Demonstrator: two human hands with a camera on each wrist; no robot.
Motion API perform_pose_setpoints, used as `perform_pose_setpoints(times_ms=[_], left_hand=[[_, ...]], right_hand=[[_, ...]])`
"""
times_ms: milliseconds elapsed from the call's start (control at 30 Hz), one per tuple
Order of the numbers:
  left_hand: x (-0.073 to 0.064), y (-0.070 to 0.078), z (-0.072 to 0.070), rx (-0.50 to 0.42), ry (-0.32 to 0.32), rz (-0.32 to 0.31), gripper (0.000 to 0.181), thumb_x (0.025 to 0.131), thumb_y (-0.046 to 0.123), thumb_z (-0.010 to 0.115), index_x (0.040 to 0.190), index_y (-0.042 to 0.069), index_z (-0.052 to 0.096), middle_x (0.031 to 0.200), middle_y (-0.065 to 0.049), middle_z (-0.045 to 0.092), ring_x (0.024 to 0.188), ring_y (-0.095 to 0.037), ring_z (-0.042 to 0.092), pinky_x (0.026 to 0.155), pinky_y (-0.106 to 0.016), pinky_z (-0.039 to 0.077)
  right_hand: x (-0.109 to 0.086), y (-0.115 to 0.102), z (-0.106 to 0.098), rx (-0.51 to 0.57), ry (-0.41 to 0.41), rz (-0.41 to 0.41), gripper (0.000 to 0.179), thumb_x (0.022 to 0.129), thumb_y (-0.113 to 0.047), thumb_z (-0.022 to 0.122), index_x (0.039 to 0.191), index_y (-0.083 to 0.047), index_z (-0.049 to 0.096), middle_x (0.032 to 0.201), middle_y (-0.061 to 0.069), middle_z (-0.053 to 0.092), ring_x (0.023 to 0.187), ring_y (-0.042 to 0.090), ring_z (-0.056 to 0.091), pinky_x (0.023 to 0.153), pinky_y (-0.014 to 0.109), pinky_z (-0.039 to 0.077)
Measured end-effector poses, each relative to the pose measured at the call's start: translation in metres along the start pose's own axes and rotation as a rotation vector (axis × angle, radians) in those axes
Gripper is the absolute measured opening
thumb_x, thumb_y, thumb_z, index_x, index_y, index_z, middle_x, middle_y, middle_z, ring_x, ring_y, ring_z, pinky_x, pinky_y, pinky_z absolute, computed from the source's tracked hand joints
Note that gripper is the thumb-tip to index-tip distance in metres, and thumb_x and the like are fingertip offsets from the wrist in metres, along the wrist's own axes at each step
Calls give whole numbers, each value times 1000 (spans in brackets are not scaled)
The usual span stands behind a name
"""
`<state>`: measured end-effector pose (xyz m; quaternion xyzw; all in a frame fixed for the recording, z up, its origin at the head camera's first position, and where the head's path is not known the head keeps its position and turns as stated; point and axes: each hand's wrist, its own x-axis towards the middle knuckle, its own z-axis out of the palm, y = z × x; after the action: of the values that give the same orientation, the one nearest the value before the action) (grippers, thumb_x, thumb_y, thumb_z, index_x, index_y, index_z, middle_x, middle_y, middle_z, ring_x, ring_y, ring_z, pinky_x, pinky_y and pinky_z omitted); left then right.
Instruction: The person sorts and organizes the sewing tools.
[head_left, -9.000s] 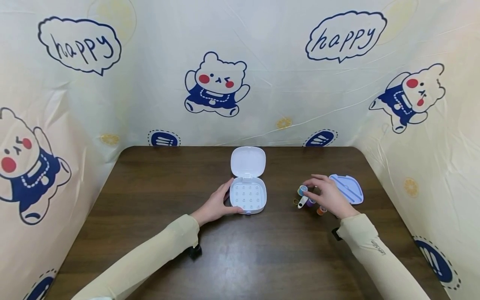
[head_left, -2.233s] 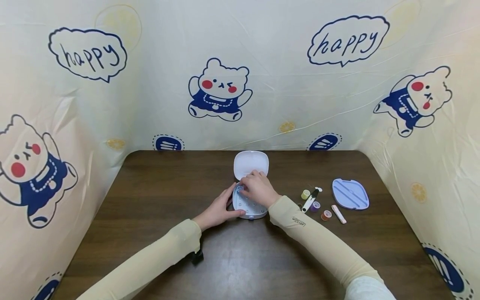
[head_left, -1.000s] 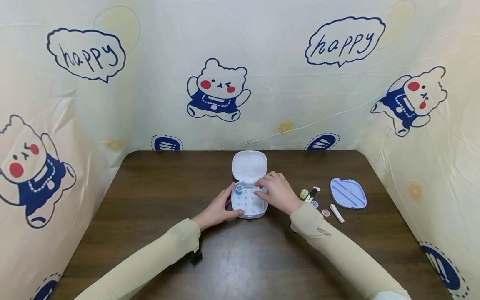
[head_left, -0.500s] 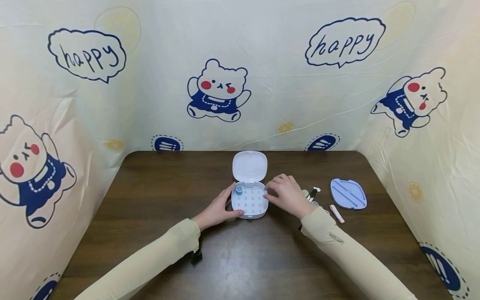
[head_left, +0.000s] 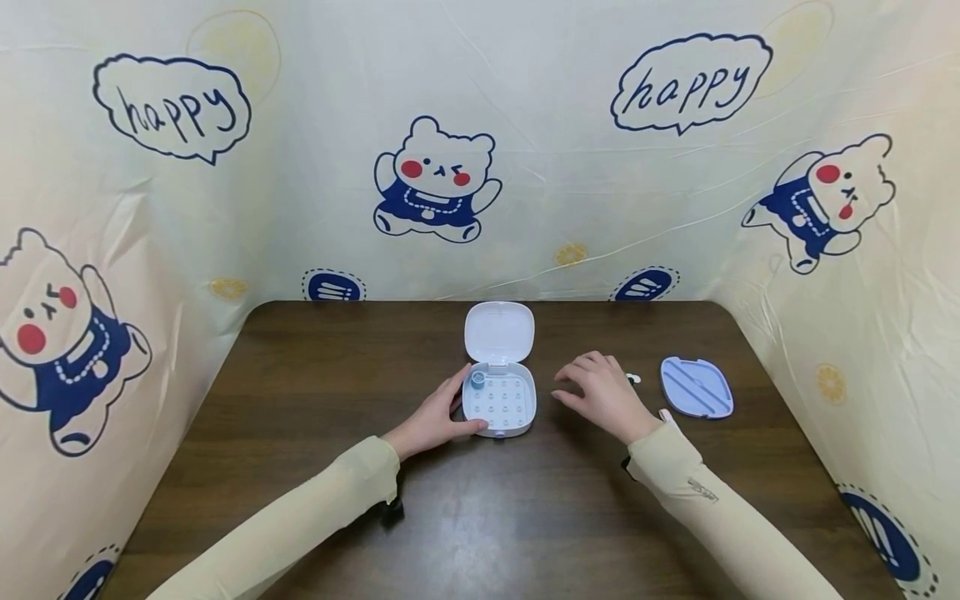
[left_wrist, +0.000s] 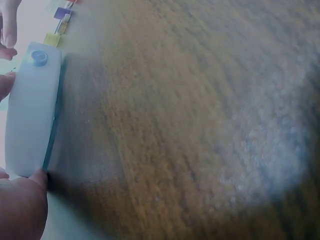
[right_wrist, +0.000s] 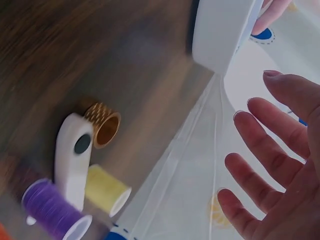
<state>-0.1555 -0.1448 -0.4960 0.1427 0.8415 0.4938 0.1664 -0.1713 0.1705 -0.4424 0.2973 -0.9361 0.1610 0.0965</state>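
Small loose pieces beside a steadied box

On my head feed, the left hand [head_left: 431,425] has its grip round the left side of a white rounded-square plastic box [head_left: 513,432], thumb at the near edge. The box sits on the dark wood table [head_left: 360,350], its white plastic lid [head_left: 499,332] open at the back. One blue spool of thread [head_left: 477,380] stands in the far left corner of the pegged floor.

The right hand [head_left: 603,396] is apart from the box, its grip spread and holding nothing. My right wrist feed shows a purple spool of thread [right_wrist: 52,207] and a yellow spool of thread [right_wrist: 105,192] lying on either side of a slim white tool with a black disc [right_wrist: 70,160], whose end meets a dimpled gold thimble [right_wrist: 104,125].

What worries me: both spools lie on their sides, so a careless fingertip could set one rolling. Lifting the tool first might drag the purple spool or tip the thimble. If the left hand pressed unevenly, I judge the box could slide.
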Motion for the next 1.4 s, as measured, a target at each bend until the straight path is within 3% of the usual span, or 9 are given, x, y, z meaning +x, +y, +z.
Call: perform_pose_setpoints(times_ms=[833, 1400], left_hand=[[1, -6, 1, -17, -2, 5, 107, 89, 28, 85, 168, 8, 15, 169, -19, 22, 153, -32, 33, 120, -42, 36], [1, -7, 1, -21, -1, 5, 107, 90, 27, 85, 168, 10, 15, 169, -19, 22, 154, -30, 32, 120, -41, 36]], right_hand=[[-41, 36, -17, 9, 4, 132, 19, 91, -21, 83, 103, -7, 78, 101, 7, 75, 105, 34, 62, 90, 56, 48], [-64, 58, -20, 6, -21, 209, 24, 88, -20, 85, 106, -6, 78, 106, 13, 75, 107, 37, 63, 94, 59, 47]])
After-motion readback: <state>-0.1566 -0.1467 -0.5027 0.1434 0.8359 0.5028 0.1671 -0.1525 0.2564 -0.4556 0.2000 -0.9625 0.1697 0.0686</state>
